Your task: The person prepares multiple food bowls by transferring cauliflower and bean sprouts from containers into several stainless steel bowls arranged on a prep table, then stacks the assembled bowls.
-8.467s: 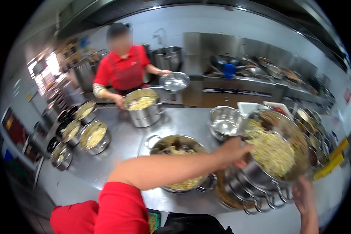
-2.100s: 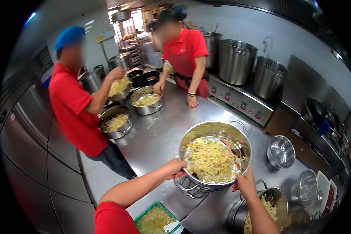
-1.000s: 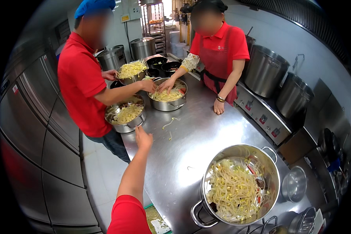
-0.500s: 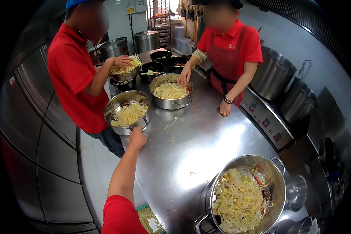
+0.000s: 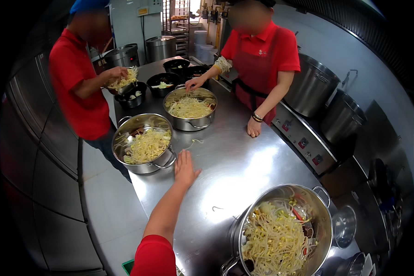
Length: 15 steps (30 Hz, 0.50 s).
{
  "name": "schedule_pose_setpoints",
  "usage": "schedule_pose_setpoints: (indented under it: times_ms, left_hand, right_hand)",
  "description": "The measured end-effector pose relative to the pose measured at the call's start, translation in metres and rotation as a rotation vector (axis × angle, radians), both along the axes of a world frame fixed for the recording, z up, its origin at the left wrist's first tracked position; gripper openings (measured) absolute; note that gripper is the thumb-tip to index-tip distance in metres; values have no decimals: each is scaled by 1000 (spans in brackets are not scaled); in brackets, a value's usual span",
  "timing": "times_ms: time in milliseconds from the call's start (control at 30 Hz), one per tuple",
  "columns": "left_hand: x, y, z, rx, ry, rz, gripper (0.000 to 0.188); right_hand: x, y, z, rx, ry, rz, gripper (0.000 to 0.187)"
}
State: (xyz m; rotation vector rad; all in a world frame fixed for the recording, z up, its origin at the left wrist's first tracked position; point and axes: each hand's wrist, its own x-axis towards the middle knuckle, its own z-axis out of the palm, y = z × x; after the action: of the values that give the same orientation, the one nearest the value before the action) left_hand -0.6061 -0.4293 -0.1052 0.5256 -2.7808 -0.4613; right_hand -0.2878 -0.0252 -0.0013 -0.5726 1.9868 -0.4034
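My left hand [image 5: 186,170] lies flat on the steel table [image 5: 234,152], fingers stretched out and thumb apart, with nothing in it. Just left of it stands a steel pot [image 5: 158,166] with bean sprouts [image 5: 148,145] inside; its near handle [image 5: 168,159] is close to my fingers but apart from them. Past my fingertips are a few stray sprouts [image 5: 195,141]. At the lower right stands a larger two-handled steel pot [image 5: 325,239], holding bean sprouts [image 5: 276,239], pale vegetable pieces and red strips. My right hand is out of view.
Across the table, a person's hand [image 5: 196,83] reaches into a third steel pot [image 5: 188,124] of sprouts. At left, another person holds a bowl of sprouts [image 5: 124,80] by several black pots [image 5: 163,83]. Glass-like bowls [image 5: 345,225] sit at the right edge. Tall stockpots [image 5: 310,87] line the wall.
My left hand has let go of the left pot's handle and moved right, opening flat on the table. The person at left has lowered a hand onto the sprouts in the bowl.
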Motion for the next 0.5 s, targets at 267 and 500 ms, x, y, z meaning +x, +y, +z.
schedule_pose_setpoints:
  times_ms: [267, 500]
  left_hand:
    - [-77, -21, -26, -59, -39, 119, 87]
    - [-132, -21, -49, -30, 163, -39, 42]
  right_hand:
    - [-17, 15, -7, 22, -6, -56, 23]
    - [-20, 8, -20, 44, 6, -50, 23]
